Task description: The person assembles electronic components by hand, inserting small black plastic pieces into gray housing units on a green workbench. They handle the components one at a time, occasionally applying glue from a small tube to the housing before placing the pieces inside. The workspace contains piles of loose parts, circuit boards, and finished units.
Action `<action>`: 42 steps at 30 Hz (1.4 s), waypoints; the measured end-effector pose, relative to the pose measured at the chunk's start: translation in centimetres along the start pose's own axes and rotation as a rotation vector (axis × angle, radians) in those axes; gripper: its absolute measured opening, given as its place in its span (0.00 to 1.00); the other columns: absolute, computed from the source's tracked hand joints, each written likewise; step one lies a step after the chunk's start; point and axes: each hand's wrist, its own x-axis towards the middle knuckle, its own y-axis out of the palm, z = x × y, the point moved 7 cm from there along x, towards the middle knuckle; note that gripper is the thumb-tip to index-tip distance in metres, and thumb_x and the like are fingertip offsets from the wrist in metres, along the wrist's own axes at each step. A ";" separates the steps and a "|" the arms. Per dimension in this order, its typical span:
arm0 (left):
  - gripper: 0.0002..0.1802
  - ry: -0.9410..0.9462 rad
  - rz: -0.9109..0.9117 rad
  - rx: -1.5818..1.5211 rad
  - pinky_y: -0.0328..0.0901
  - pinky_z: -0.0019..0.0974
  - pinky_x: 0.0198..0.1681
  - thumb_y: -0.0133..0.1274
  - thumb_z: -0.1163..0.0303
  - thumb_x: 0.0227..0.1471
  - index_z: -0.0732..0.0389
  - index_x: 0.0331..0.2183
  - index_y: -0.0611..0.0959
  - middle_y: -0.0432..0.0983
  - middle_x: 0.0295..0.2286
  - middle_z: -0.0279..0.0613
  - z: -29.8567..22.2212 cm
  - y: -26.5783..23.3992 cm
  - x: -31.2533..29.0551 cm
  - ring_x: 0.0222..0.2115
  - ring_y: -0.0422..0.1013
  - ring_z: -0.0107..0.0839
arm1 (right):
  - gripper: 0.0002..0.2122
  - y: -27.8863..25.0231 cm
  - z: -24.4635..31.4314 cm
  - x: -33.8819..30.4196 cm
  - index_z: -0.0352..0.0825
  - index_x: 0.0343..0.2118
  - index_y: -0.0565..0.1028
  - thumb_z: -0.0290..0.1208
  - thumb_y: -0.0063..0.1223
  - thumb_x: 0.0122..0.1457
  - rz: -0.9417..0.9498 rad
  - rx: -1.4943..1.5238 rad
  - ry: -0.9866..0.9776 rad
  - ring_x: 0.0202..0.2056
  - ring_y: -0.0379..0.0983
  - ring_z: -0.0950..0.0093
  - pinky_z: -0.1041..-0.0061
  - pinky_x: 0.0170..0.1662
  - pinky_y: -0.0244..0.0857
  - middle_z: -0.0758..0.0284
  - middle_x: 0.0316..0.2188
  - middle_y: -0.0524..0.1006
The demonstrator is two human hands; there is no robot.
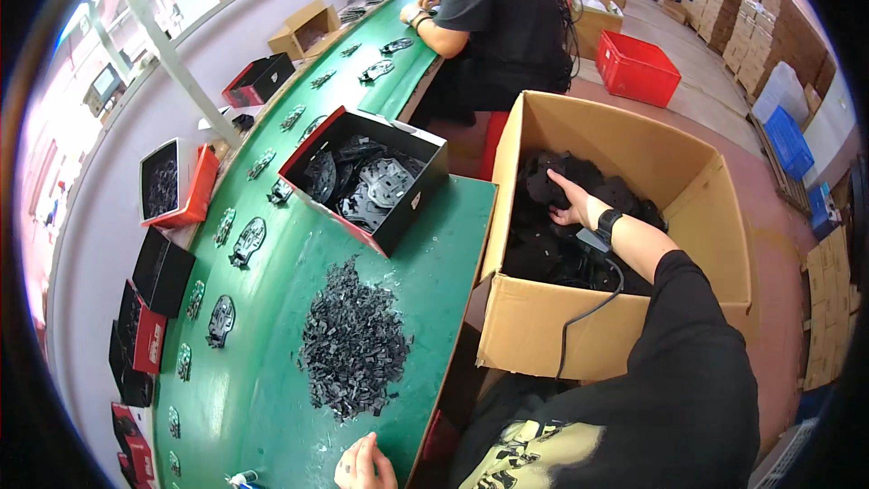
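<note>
My right hand (572,201) is inside a large cardboard box (625,118) to the right. Its thumb and index finger are around a black plastic part (541,186) on top of a dark heap; the other fingers are mostly hidden. Below, at the picture's lower edge, my left hand (367,465) rests on the green work surface (272,398) with loosely bent fingers and nothing visible in them. Just beyond it lies a pile of small black plastic pieces (351,340). Behind that pile, a red and black box (412,217) holds black molded shells (380,181).
Green circuit boards (226,226) and black shells (222,320) lie along the green line. Small boxes (163,272) line its left edge. A co-worker (498,18) in black sits at the far end. On the floor behind stands a red crate (638,68). A black cable (588,312) hangs over the cardboard box's rim.
</note>
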 end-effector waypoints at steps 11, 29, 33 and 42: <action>0.15 -0.007 0.020 0.039 0.69 0.41 0.33 0.53 0.79 0.47 0.61 0.40 0.81 0.79 0.33 0.47 -2.8 -0.8 2.0 0.32 0.75 0.44 | 0.20 0.7 2.6 2.6 0.44 0.47 0.73 0.42 0.64 0.52 0.114 0.032 -0.172 0.49 0.69 0.69 0.58 0.49 0.59 0.68 0.50 0.74; 0.16 0.197 0.157 -0.028 0.67 0.38 0.26 0.57 0.79 0.38 0.58 0.35 0.82 0.75 0.25 0.37 -1.3 0.7 3.8 0.24 0.72 0.37 | 0.12 6.3 3.1 0.4 0.36 0.42 0.75 0.35 0.55 0.57 0.397 -0.115 -0.263 0.42 0.76 0.65 0.53 0.48 0.68 0.61 0.40 0.79; 0.14 0.178 0.201 -0.100 0.68 0.38 0.29 0.56 0.78 0.42 0.57 0.36 0.82 0.75 0.26 0.38 -0.7 1.1 4.2 0.26 0.72 0.37 | 0.10 5.1 2.6 3.1 0.32 0.40 0.75 0.30 0.54 0.57 0.422 -0.071 -0.209 0.41 0.77 0.62 0.52 0.49 0.68 0.59 0.39 0.80; 0.10 -0.010 0.243 -0.201 0.67 0.39 0.34 0.54 0.75 0.50 0.60 0.37 0.82 0.76 0.30 0.42 -0.7 0.5 4.0 0.30 0.72 0.39 | 0.10 2.7 5.6 -7.7 0.34 0.38 0.77 0.29 0.60 0.54 0.459 -0.171 -0.361 0.37 0.78 0.68 0.65 0.45 0.72 0.64 0.35 0.80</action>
